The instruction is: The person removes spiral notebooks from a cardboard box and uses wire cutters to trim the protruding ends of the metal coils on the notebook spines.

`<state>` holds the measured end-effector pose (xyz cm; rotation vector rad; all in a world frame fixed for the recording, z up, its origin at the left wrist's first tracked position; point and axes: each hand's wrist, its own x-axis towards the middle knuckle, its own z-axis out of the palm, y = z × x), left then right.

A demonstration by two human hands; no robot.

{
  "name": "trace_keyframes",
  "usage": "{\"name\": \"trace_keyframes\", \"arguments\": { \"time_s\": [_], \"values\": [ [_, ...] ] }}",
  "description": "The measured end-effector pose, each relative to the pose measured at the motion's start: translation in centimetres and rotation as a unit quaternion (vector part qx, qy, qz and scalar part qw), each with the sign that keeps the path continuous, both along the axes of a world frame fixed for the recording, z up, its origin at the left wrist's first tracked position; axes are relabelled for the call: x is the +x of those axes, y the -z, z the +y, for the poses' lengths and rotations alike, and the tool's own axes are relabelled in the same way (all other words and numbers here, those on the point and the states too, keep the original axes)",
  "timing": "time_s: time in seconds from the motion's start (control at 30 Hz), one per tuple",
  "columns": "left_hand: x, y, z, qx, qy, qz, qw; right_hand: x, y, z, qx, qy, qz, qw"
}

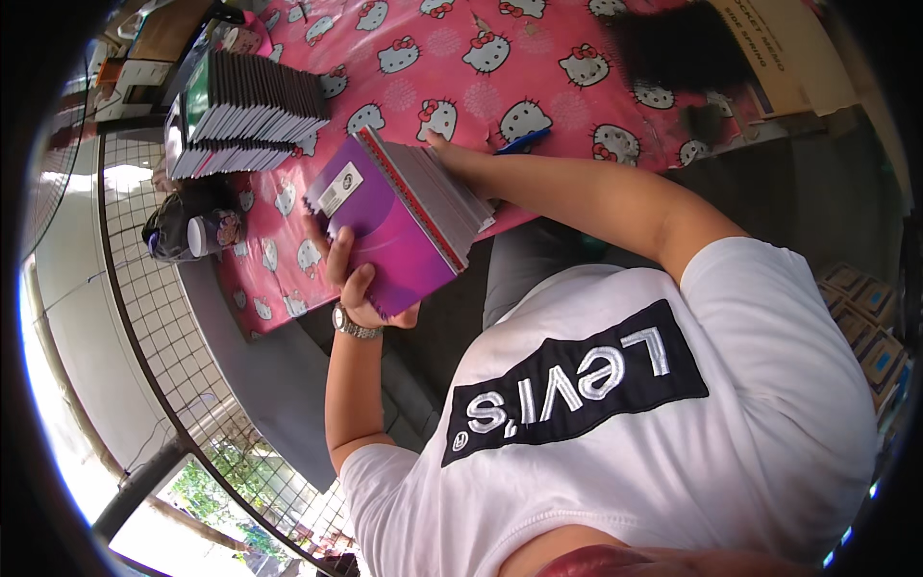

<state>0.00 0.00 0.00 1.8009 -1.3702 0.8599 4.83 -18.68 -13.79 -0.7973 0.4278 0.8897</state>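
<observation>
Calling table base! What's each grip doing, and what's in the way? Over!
Left grip closed on purple-covered notebook stack. Right grip at its far side, partly hidden. Possible clutter: blue pen-like item, another notebook stack.

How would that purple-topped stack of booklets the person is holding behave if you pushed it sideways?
The purple-topped stack is probably heavy for its size, since its side shows many tightly packed paper layers. A push might make it fan out, as no band shows around it. Rolling seems unlikely, given its flat, boxy shape.
</observation>
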Motion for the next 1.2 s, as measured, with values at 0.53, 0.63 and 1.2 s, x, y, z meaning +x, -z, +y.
{"name": "trace_keyframes", "arguments": {
  "time_s": [0.53,0.63,1.2],
  "values": [
    [0.3,-5.8,-0.7,0.196,-0.027,0.056,0.979,-12.2,1.4,-13.3,-0.671,-0.139,-0.588,0.430],
    [0.9,-6.8,-0.3,0.188,-0.008,0.140,0.972,-12.4,1.4,-16.6,-0.750,-0.110,-0.505,0.413],
    [-1.0,17.0,-5.5,-0.118,-0.015,0.738,0.665,-9.6,-21.0,-5.4,-0.325,0.088,-0.411,0.847]
  ]
}}
